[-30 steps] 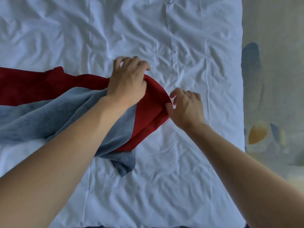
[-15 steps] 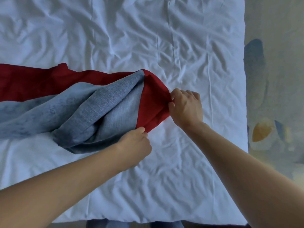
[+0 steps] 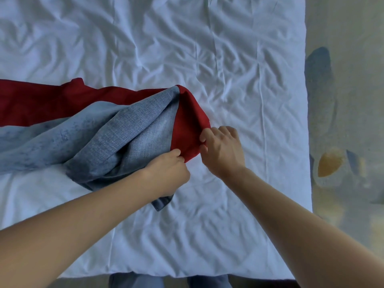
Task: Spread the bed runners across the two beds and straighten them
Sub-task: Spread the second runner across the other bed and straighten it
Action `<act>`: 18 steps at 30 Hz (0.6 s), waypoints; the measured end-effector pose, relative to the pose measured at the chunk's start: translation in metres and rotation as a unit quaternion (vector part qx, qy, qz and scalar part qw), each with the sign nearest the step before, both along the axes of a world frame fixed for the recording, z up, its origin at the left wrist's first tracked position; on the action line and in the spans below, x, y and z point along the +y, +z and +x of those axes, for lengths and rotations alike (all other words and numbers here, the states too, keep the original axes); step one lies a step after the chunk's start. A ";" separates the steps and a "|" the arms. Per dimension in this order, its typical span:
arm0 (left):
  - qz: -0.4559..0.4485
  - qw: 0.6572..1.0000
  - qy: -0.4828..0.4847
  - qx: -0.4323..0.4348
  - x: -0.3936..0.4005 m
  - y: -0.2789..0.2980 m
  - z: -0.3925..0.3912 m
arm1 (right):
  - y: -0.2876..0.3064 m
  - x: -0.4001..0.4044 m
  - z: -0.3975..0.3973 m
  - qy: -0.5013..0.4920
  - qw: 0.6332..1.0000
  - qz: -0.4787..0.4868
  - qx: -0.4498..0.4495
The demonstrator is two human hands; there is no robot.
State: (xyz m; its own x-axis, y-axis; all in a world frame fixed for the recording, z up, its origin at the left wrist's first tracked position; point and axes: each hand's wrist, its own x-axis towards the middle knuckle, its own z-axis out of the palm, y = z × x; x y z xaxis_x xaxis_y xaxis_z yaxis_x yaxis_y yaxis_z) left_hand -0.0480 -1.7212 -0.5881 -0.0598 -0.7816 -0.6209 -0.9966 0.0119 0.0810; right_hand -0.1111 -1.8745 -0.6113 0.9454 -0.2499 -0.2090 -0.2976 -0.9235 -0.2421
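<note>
- Left hand (image 3: 169,170) pinches the bunched red-and-grey woven bed runner (image 3: 116,129); fingers curled.
- Right hand (image 3: 221,148) grips its red end edge.
- Runner lies on the wrinkled white bed sheet (image 3: 239,69), long axis left-right, end pointing right.
- Patterned carpet (image 3: 342,100) lies right of the bed.

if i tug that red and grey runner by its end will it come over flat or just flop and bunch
Probably flop: the bed runner already lies in soft folds where the left hand and right hand pinch it. It likely drags rather than slides cleanly, since the white sheet is wrinkled.
</note>
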 end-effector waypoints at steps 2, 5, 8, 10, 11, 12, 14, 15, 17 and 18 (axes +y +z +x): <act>-0.020 1.000 0.018 -0.003 0.000 0.001 0.002 | 0.000 0.014 -0.012 0.013 1.000 0.012 0.001; -0.077 0.993 0.083 0.016 -0.001 0.002 0.009 | 0.003 0.034 -0.037 0.036 0.998 0.047 0.010; -0.125 0.980 0.151 0.040 -0.004 0.001 0.017 | 0.007 0.054 -0.066 0.043 0.993 0.101 0.045; -0.153 0.968 0.192 0.052 -0.009 0.000 0.018 | 0.012 0.069 -0.077 -0.003 0.988 0.144 0.055; -0.164 0.963 0.205 0.054 -0.012 0.000 0.018 | 0.013 0.076 -0.078 -0.049 0.984 0.164 0.053; -0.170 0.960 0.214 0.055 -0.015 -0.001 0.017 | 0.012 0.080 -0.076 -0.102 0.978 0.178 0.047; -0.174 0.957 0.224 0.062 -0.020 0.000 0.017 | 0.008 0.081 -0.068 -0.195 0.961 0.195 0.033; -0.174 0.956 0.227 0.064 -0.021 0.001 0.019 | 0.006 0.078 -0.064 -0.223 0.954 0.197 0.032; -0.169 0.956 0.229 0.065 -0.020 0.003 0.023 | 0.004 0.066 -0.060 -0.233 0.953 0.186 0.045; -0.164 0.959 0.223 0.058 -0.019 0.004 0.026 | 0.003 0.058 -0.060 -0.221 0.960 0.167 0.047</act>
State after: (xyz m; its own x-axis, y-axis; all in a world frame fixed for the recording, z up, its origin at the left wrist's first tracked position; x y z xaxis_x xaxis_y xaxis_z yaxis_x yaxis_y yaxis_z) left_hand -0.0222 -1.7405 -0.5843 0.2721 -0.8977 -0.3465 -0.8929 -0.3698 0.2569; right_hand -0.1715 -1.8168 -0.6079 0.7350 -0.5266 -0.4272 -0.6780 -0.5766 -0.4559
